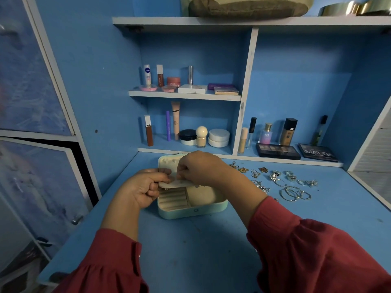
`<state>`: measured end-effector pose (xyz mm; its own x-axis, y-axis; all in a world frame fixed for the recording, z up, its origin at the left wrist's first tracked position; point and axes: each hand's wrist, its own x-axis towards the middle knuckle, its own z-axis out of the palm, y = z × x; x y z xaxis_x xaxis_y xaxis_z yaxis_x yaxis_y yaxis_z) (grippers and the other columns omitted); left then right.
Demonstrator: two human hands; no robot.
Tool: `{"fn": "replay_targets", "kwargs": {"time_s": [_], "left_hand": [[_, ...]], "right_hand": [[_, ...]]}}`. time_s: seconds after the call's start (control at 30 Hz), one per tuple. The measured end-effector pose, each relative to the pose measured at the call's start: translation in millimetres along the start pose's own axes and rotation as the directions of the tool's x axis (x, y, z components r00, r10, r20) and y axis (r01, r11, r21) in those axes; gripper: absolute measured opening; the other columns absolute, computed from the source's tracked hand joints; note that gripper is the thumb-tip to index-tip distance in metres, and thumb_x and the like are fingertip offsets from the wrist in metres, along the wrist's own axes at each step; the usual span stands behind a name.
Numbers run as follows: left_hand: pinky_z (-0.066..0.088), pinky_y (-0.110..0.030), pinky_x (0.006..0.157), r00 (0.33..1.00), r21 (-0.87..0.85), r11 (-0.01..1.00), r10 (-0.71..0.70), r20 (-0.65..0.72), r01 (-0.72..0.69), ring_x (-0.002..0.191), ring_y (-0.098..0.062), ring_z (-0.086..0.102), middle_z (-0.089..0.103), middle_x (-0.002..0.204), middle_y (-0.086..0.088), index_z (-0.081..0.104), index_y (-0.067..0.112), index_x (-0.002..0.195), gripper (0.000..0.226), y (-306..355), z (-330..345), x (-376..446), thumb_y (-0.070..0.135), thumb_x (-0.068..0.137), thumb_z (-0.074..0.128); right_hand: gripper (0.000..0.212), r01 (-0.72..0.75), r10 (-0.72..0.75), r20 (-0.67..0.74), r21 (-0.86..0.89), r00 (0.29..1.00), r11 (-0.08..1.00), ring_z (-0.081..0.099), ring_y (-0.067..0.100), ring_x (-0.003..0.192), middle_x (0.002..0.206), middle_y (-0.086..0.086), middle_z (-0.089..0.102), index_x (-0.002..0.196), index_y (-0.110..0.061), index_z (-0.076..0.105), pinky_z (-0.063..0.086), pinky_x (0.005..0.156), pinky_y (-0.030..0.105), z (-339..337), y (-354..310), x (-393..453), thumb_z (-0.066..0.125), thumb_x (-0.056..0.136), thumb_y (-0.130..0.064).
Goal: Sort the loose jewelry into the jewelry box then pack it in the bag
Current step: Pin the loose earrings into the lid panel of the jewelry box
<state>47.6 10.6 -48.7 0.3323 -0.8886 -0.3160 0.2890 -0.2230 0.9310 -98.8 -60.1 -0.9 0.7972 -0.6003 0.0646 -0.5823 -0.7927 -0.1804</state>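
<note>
While held over the open mint jewelry box near the counter's back edge, small cream insert panel pinched from both sides: left hand curled on its left end, right hand curled with fingertips on its top edge. Small jewelry piece possibly at the panel, too small to tell. Box lid tipped back behind the hands; cream ring rolls in left compartment, open compartment on the right. Loose jewelry spread toward counter's back right: silver hoop earrings, silver rings, gold pieces, silver brooch-like piece. Red sleeves on both arms. On shelves beyond the back edge: eyeshadow palettes, foundation bottle, perfume bottle, white jars, Nivea roll-on. Brown bag on top shelf.
</note>
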Motion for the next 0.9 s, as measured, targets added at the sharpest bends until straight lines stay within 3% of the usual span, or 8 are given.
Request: {"fn": "replay_targets", "kwargs": {"time_s": [0.13,0.33,0.43,0.53,0.73,0.9], "left_hand": [[0.018,-0.010,0.027,1.000,0.005,1.000,-0.003,0.005,0.003,0.026,-0.001,0.025,0.052,0.045,0.003,0.059,0.006,0.086,0.017,1.1,1.1,-1.6,-0.011,0.085,0.056],[0.018,-0.010,0.027,1.000,-0.007,1.000,-0.005,-0.004,0.005,0.026,-0.001,0.025,0.054,0.058,-0.002,0.059,0.006,0.085,0.018,1.2,1.4,-2.1,-0.012,0.084,0.056],[0.018,-0.010,0.027,1.000,-0.013,1.000,-0.005,-0.006,0.005,0.026,-0.001,0.025,0.054,0.053,0.000,0.059,0.006,0.085,0.018,0.8,0.8,-1.2,-0.012,0.084,0.056],[0.018,-0.010,0.027,1.000,-0.024,1.000,-0.012,0.000,0.012,0.026,-0.001,0.025,0.054,0.048,0.002,0.059,0.007,0.084,0.019,0.8,0.1,-0.5,-0.012,0.085,0.056],[0.018,-0.010,0.027,1.000,-0.045,0.999,-0.014,0.009,0.014,0.026,-0.001,0.025,0.055,0.051,0.001,0.058,0.008,0.082,0.021,-0.4,-1.4,1.5,-0.013,0.083,0.056],[0.018,-0.010,0.026,1.000,-0.041,0.999,-0.013,0.015,0.014,0.026,-0.001,0.025,0.053,0.050,0.002,0.056,0.010,0.082,0.022,-0.8,-2.1,2.5,-0.013,0.084,0.056]], "right_hand": [[0.017,-0.005,0.002,0.024,0.149,1.000,0.989,0.061,0.015,0.086,0.103,-0.002,0.065,0.100,-0.019,0.068,0.055,0.073,0.031,-5.7,5.9,0.2,0.053,0.093,-0.020],[0.016,0.003,-0.002,-0.009,0.102,1.000,0.995,0.064,0.019,0.078,0.089,0.001,0.067,0.088,-0.015,0.069,0.057,0.072,0.037,-2.9,3.6,2.5,0.055,0.089,-0.023],[0.012,0.007,-0.008,0.018,0.069,1.000,0.998,0.063,0.021,0.078,0.086,0.002,0.066,0.083,-0.018,0.064,0.055,0.066,0.031,-5.1,1.7,3.7,0.053,0.089,-0.021],[0.013,0.005,-0.006,0.043,0.043,0.999,0.999,0.063,0.021,0.080,0.091,0.004,0.067,0.089,-0.016,0.066,0.049,0.062,0.026,-6.0,-0.1,3.8,0.053,0.089,-0.020],[0.017,-0.026,0.020,0.077,0.067,0.997,0.997,0.064,0.021,0.085,0.097,0.003,0.068,0.098,-0.016,0.069,0.050,0.064,0.027,-5.4,1.2,5.0,0.057,0.089,-0.022],[0.021,-0.023,0.021,0.109,0.016,0.994,1.000,0.060,0.018,0.087,0.099,0.004,0.067,0.103,-0.014,0.068,0.037,0.057,0.021,-7.1,-0.6,10.4,0.060,0.090,-0.028]]}}
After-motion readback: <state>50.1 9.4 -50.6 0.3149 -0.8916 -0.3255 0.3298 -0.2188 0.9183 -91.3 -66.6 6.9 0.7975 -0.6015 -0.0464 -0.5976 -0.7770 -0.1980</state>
